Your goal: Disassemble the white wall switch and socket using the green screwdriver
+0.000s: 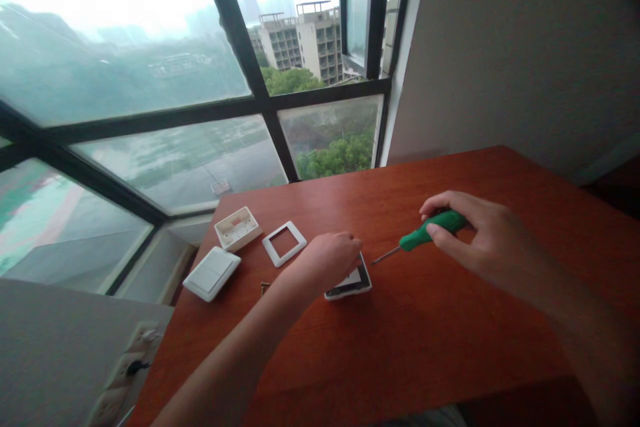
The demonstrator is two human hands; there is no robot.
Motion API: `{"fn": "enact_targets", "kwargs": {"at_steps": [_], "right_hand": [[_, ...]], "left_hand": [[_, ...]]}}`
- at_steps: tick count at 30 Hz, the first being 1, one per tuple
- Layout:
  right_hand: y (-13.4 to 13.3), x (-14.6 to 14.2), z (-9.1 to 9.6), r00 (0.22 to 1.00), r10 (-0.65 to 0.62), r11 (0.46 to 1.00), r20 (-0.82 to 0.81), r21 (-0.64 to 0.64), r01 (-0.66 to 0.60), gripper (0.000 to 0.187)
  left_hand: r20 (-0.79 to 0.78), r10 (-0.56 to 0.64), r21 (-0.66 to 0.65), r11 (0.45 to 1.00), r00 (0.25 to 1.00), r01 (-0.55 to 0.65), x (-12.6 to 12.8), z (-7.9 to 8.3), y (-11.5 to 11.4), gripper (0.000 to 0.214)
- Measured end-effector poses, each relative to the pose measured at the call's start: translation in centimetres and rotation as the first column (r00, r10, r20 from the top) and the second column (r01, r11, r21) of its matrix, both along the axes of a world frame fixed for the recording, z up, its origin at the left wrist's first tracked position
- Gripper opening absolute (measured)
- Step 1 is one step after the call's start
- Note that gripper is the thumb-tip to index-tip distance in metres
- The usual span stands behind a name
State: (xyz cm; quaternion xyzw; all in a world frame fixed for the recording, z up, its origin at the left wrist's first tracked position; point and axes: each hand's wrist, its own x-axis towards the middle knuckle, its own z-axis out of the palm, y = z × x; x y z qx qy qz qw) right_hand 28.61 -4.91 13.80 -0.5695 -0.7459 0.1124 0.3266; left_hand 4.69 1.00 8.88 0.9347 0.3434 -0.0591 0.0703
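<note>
My left hand (327, 259) rests closed on a white and black switch module (353, 283) lying on the reddish wooden table (450, 320). My right hand (475, 233) grips a green-handled screwdriver (430, 230). Its metal tip points left and ends just right of the module. To the left lie a white square frame (284, 243), a white back box (238, 227) and a white switch cover plate (212, 272). A small screw (263, 287) sits on the table near my left forearm.
Large windows with dark frames (240, 47) rise beyond the table's far edge. A grey wall (525, 47) stands at the right. A wall socket strip with a black plug (131, 367) is at the lower left, below the table's left edge.
</note>
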Motion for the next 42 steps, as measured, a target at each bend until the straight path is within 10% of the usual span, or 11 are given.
{"fn": "enact_targets", "kwargs": {"at_steps": [13, 21, 35, 42], "right_hand": [[-0.1, -0.2, 0.2, 1.000, -0.004, 1.000, 0.019, 0.030, 0.003, 0.012], [0.0, -0.3, 0.2, 1.000, 0.019, 1.000, 0.016, 0.008, -0.020, 0.013], [0.4, -2.2, 0.8, 0.998, 0.057, 0.998, 0.021, 0.007, -0.057, 0.012], [0.7, -2.9, 1.0, 0.996, 0.068, 0.997, 0.049, 0.035, -0.070, 0.012]], "left_hand": [[0.154, 0.104, 0.009, 0.994, 0.983, -0.107, -0.6, -0.2, 0.2, 0.019], [0.416, 0.324, 0.027, 0.930, 0.850, -0.367, -7.5, 0.0, -1.9, 0.020], [0.494, 0.600, 0.067, 0.695, 0.629, -0.716, -16.7, -6.0, -7.2, 0.022], [0.405, 0.599, 0.073, 0.732, 0.691, -0.678, -16.2, -6.4, -7.3, 0.020]]}}
